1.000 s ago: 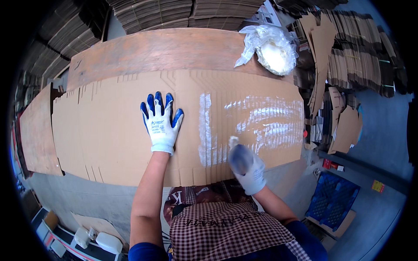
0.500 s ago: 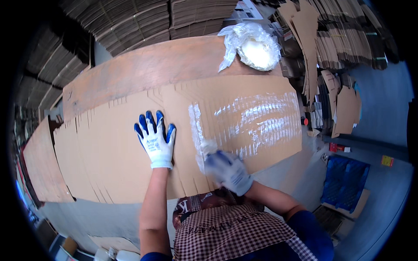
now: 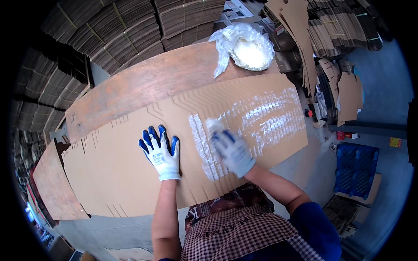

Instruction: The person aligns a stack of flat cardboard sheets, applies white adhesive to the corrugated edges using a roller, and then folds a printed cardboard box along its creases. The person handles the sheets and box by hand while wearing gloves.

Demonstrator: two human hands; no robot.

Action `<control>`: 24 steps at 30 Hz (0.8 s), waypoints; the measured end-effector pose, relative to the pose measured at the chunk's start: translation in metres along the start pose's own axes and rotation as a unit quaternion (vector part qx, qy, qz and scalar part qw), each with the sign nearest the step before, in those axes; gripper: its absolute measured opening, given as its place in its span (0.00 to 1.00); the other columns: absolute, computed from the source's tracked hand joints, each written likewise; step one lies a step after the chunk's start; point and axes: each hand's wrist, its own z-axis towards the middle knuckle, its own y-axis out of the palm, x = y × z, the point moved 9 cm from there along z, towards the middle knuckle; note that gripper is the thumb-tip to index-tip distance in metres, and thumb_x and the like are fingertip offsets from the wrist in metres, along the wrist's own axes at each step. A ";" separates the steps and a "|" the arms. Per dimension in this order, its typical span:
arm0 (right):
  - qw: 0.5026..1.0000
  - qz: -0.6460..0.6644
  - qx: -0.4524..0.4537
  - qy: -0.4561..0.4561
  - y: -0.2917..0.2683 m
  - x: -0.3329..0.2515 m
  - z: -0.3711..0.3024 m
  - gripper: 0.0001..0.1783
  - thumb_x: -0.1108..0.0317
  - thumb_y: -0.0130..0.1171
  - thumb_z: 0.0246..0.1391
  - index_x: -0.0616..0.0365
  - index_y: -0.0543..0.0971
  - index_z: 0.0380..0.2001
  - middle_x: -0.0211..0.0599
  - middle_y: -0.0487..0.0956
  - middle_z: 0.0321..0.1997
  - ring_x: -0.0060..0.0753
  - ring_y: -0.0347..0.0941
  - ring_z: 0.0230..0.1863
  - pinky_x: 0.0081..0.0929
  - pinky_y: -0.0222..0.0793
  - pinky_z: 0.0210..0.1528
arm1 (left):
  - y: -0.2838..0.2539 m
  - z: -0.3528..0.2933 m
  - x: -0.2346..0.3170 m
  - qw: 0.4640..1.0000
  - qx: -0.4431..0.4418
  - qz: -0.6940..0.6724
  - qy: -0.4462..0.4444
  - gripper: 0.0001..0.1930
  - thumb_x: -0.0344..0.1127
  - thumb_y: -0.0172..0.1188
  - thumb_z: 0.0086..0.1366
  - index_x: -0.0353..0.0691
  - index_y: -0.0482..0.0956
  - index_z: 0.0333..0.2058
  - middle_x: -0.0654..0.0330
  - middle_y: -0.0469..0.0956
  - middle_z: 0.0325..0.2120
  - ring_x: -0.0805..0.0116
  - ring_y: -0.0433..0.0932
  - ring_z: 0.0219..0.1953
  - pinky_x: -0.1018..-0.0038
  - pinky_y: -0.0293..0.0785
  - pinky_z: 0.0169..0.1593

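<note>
A large slotted cardboard sheet (image 3: 119, 161) lies flat on the wooden table, its slots cut along the edges. Glossy whitish smears (image 3: 274, 113) run in ribs over its right part, with a wet strip (image 3: 203, 143) near the middle. Flat on the sheet, left of that strip, rests my left hand (image 3: 163, 152) in a white and blue glove, fingers spread. My similarly gloved right hand (image 3: 234, 152), blurred by motion, is closed on a white wad (image 3: 214, 126) against the sheet. Whether the wad is cloth or sponge cannot be made out.
At the table's far right sits a bowl of white paste (image 3: 251, 53), wrapped in clear plastic film (image 3: 224, 45). Bare wooden tabletop (image 3: 143, 78) shows beyond the sheet. Stacked cardboard (image 3: 126, 39) stands behind; cardboard pieces and a blue pallet (image 3: 356, 167) are at right.
My right hand has swept away from me and slightly right with the white wad. The wet strip looks wider, reaching nearer to me. My left hand stays flat on the sheet; the view has shifted.
</note>
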 end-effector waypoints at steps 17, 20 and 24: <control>0.911 0.283 0.154 0.257 -0.026 0.061 0.025 0.26 0.69 0.71 0.48 0.57 0.77 0.51 0.45 0.80 0.48 0.51 0.79 0.46 0.37 0.76 0.50 | 0.001 0.002 -0.003 0.999 0.003 -0.034 -0.004 0.31 0.51 0.59 0.67 0.47 0.70 0.65 0.50 0.60 0.70 0.45 0.53 0.73 0.47 0.41 0.75; 0.880 0.357 0.136 0.281 -0.010 0.074 0.028 0.22 0.68 0.73 0.47 0.58 0.79 0.47 0.45 0.82 0.45 0.49 0.79 0.46 0.36 0.75 0.50 | 0.004 0.001 -0.003 0.999 0.002 -0.040 -0.003 0.31 0.51 0.60 0.67 0.48 0.70 0.65 0.50 0.59 0.71 0.45 0.53 0.73 0.47 0.41 0.75; 0.848 0.424 0.156 0.277 -0.007 0.068 0.038 0.20 0.68 0.73 0.48 0.59 0.80 0.45 0.44 0.82 0.45 0.47 0.79 0.46 0.36 0.75 0.51 | 0.003 0.001 -0.007 0.999 -0.003 -0.040 -0.011 0.31 0.51 0.60 0.66 0.49 0.70 0.66 0.51 0.58 0.71 0.45 0.51 0.74 0.47 0.39 0.75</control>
